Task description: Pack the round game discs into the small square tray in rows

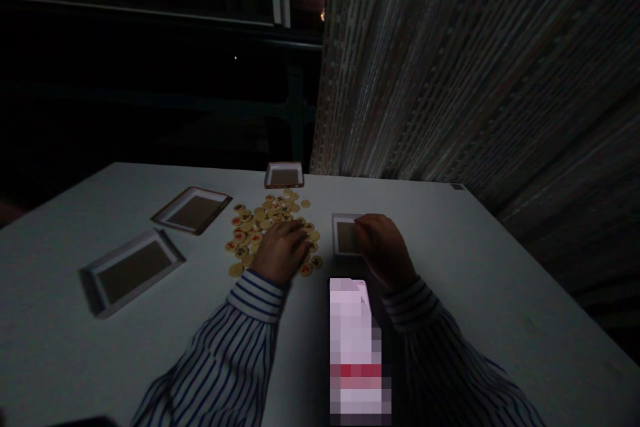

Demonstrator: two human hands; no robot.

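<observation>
A pile of several round yellow game pieces (265,220) with red and dark markings lies on the white table (475,267). My left hand (284,250) rests on the near right part of the pile, fingers curled down over some pieces. My right hand (384,247) sits over a small shallow tray (343,235) with a brown floor, its fingers closed at the tray's upper right edge. What they pinch is too dark to make out. Both arms wear striped sleeves.
Three more shallow trays stand on the table: a large tray (131,270) at the left, a middle tray (193,210) beyond it, a small tray (284,175) at the far edge. A lit phone (356,347) lies between my forearms. A bead curtain (475,67) hangs at the right.
</observation>
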